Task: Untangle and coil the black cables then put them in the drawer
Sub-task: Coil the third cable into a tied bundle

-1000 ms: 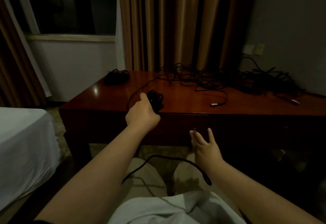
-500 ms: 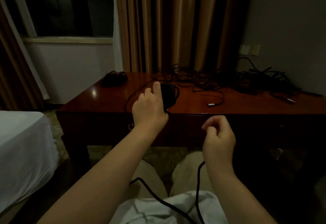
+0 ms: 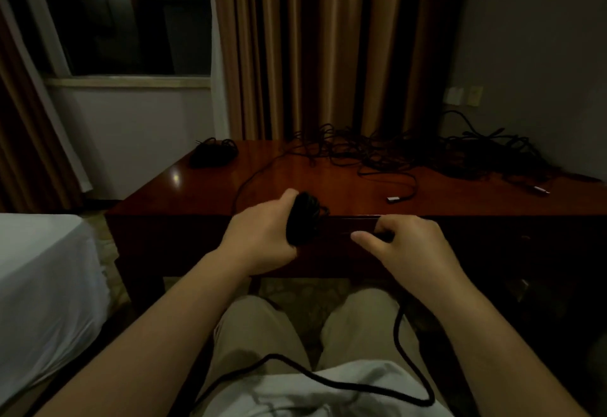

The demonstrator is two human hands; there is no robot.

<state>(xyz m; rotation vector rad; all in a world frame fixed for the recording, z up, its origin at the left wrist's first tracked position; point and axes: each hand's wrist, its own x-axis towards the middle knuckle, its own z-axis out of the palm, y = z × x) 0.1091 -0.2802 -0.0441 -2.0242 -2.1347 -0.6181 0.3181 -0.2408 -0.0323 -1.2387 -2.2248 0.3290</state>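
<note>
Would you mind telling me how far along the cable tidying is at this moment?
Done: one small coiled bundle sits at the desk's far left corner. In hand: the left hand grips a partly wound coil, the right hand feeding cable. Left: the big tangle, and nothing visibly in a drawer.

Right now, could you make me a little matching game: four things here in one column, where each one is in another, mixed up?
Things:
1. coil
2. tangle
3. small bundle
4. loose cable

Places:
A. far left corner of the desk
B. across the lap
C. gripped in the left hand
D. spread over the desk's back right

Pairs: 1-C, 2-D, 3-A, 4-B
</note>
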